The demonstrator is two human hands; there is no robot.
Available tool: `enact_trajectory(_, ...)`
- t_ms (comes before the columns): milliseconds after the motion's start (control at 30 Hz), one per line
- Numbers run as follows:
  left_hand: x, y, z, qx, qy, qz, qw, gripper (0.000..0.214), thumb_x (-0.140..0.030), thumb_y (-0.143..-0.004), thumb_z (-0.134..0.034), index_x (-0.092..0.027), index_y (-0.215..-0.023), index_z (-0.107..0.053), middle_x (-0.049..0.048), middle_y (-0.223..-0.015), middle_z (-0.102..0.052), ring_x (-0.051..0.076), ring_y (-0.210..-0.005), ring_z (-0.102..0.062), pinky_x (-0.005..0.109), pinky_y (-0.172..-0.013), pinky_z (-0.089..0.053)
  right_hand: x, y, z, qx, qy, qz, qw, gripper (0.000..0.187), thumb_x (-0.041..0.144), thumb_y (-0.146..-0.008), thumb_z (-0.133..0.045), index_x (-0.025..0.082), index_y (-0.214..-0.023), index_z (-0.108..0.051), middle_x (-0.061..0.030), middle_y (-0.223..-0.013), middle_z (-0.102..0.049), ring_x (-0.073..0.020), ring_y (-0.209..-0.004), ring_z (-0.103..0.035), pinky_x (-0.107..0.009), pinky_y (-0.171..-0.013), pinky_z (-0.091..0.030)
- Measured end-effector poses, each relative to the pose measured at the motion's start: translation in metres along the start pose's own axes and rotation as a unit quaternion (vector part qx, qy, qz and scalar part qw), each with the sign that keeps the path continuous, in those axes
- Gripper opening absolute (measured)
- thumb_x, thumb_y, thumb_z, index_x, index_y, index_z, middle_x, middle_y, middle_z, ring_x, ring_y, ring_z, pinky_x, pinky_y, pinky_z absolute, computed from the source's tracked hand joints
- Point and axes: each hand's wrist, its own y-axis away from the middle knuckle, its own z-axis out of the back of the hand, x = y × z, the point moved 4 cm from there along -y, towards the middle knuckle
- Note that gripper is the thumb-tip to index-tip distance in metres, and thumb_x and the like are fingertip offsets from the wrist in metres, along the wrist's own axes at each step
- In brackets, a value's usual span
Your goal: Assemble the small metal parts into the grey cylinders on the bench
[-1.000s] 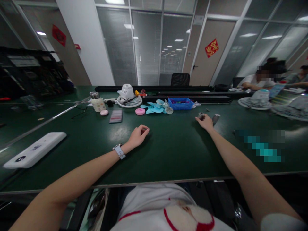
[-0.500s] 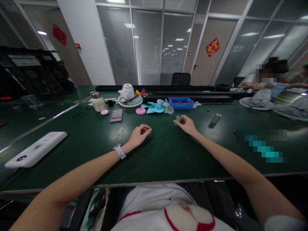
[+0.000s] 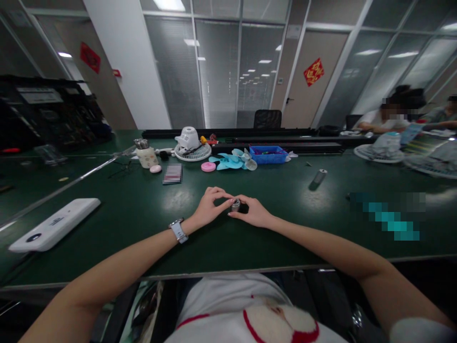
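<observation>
Just ahead of me, low over the dark green table (image 3: 214,252), both hands meet around a small metal cylinder (image 3: 235,205) with a dark detail on its top. From the right, the thumb and fingers of my right hand (image 3: 254,212) are closed on it. My left hand (image 3: 211,206), with a watch on the wrist, reaches in from the other side, its thumb and index fingertips closed against the cylinder. Fingers hide part of its side. A second silver cylinder (image 3: 322,175) stands farther to the right, apart from my hands.
Across the back sit a white fan housing (image 3: 188,138), blue fan blades (image 3: 232,161), a pink round piece (image 3: 208,166) and a blue tray (image 3: 267,155). A patterned jar (image 3: 146,157) and a long white device (image 3: 55,225) are leftward. Other people sit at far right.
My right hand has brought the small metal cylinder left and nearer to me. My left hand has moved slightly right and its fingertips now touch the cylinder.
</observation>
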Motion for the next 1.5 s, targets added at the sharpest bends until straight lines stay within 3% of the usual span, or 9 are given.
enact_trajectory(400,-0.010,-0.011,0.007,-0.013,0.000,-0.004,1.000,0.028,-0.045,-0.091,-0.059,-0.024,-0.098,-0.076,0.0043,-0.097,-0.071,0.022,-0.098,-0.056,0.037,-0.088,-0.042,-0.002,0.001,-0.001,-0.003,0.000,0.009,1.000,0.039,0.043,-0.079,-0.075,0.018,-0.107,-0.062,-0.0044,-0.099,-0.069,-0.0199,-0.091,-0.066,-0.034,-0.081,-0.052)
enact_trajectory(533,0.013,-0.013,0.011,-0.039,-0.022,0.036,0.998,0.028,-0.046,-0.090,-0.060,-0.027,-0.101,-0.077,0.0031,-0.099,-0.074,0.022,-0.097,-0.058,0.037,-0.089,-0.041,-0.001,0.001,0.000,0.003,-0.008,0.008,1.000,0.040,0.042,-0.080,-0.074,0.020,-0.111,-0.062,-0.0046,-0.106,-0.070,-0.0203,-0.098,-0.066,-0.036,-0.090,-0.051)
enact_trajectory(667,0.045,-0.010,-0.002,0.053,-0.087,0.079,0.992,0.023,-0.045,-0.088,-0.062,-0.031,-0.096,-0.079,0.0025,-0.091,-0.075,0.023,-0.092,-0.059,0.039,-0.087,-0.039,-0.002,0.001,-0.002,0.009,-0.007,-0.006,1.000,0.042,0.045,-0.079,-0.074,0.021,-0.112,-0.064,-0.0050,-0.106,-0.071,-0.0206,-0.097,-0.066,-0.037,-0.089,-0.052)
enact_trajectory(800,0.057,-0.008,-0.008,0.076,-0.115,0.104,0.985,0.023,-0.047,-0.087,-0.064,-0.033,-0.098,-0.079,0.0028,-0.092,-0.077,0.024,-0.092,-0.061,0.039,-0.087,-0.038,-0.008,-0.002,0.003,-0.005,-0.037,-0.023,0.999,0.041,0.043,-0.077,-0.076,0.022,-0.111,-0.066,-0.0046,-0.106,-0.072,-0.0209,-0.097,-0.067,-0.039,-0.090,-0.053)
enact_trajectory(967,0.050,-0.009,-0.005,0.077,-0.081,0.091,0.990,0.026,-0.045,-0.088,-0.062,-0.031,-0.101,-0.079,0.0019,-0.093,-0.078,0.022,-0.092,-0.064,0.038,-0.087,-0.041,-0.049,-0.019,0.059,-0.146,-0.068,-0.066,0.985,0.047,0.044,-0.074,-0.076,0.018,-0.111,-0.066,-0.0083,-0.107,-0.074,-0.0237,-0.097,-0.069,-0.043,-0.092,-0.054)
enact_trajectory(1100,0.050,-0.009,-0.004,0.070,-0.061,0.099,0.991,0.027,-0.043,-0.089,-0.060,-0.028,-0.102,-0.078,0.0031,-0.096,-0.078,0.022,-0.090,-0.065,0.036,-0.083,-0.045,-0.117,-0.015,0.136,-0.303,0.061,-0.139,0.941,0.045,0.042,-0.071,-0.075,0.017,-0.107,-0.066,-0.0102,-0.102,-0.074,-0.0253,-0.092,-0.070,-0.043,-0.089,-0.054)
enact_trajectory(1233,0.050,-0.008,-0.003,0.064,-0.064,0.111,0.990,0.028,-0.043,-0.090,-0.058,-0.028,-0.102,-0.078,0.0030,-0.098,-0.078,0.021,-0.089,-0.065,0.036,-0.082,-0.046,-0.179,0.012,0.194,-0.353,0.182,-0.233,0.888,0.045,0.041,-0.073,-0.073,0.016,-0.110,-0.065,-0.0120,-0.103,-0.073,-0.0250,-0.094,-0.069,-0.042,-0.088,-0.053)
enact_trajectory(1367,0.048,-0.007,-0.003,0.060,-0.058,0.112,0.990,0.030,-0.044,-0.091,-0.056,-0.027,-0.102,-0.078,0.0032,-0.100,-0.078,0.022,-0.090,-0.065,0.037,-0.084,-0.046,-0.208,0.033,0.216,-0.338,0.237,-0.314,0.855,0.047,0.046,-0.075,-0.071,0.015,-0.110,-0.064,-0.0136,-0.102,-0.072,-0.0260,-0.093,-0.068,-0.042,-0.087,-0.051)
enact_trajectory(1500,0.047,-0.007,-0.002,0.060,-0.062,0.115,0.990,0.032,-0.045,-0.092,-0.053,-0.026,-0.103,-0.077,0.0039,-0.101,-0.077,0.021,-0.088,-0.065,0.036,-0.083,-0.046,-0.191,0.033,0.210,-0.354,0.288,-0.344,0.821,0.063,0.047,-0.076,-0.070,0.013,-0.127,-0.055,-0.0208,-0.121,-0.065,-0.0324,-0.108,-0.060,-0.049,-0.094,-0.045)
